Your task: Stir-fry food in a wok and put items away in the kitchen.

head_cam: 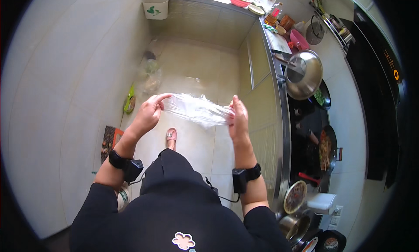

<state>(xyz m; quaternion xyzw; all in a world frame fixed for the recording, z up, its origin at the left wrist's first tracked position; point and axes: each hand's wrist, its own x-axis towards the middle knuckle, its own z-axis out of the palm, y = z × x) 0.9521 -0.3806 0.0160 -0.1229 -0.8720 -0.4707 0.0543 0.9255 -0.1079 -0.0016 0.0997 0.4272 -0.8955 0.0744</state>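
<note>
A clear thin plastic bag (199, 110) is stretched sideways in front of me, above the tiled floor. My left hand (151, 112) pinches its left end between thumb and fingers. At the other end my right hand (239, 116) grips the bunched film, thumb pointing up. The bag looks crumpled, and nothing shows inside it. Each forearm wears a black strap with a small box; a cable runs from each box.
On my right runs a counter with a steel lid (303, 74), a wok of food (327, 149), a pan of greens (320, 98) and a plate (295, 197). Bags (152, 75) lie along the left wall near a green packet (130, 99). A white bin (155, 8) hangs at the far counter.
</note>
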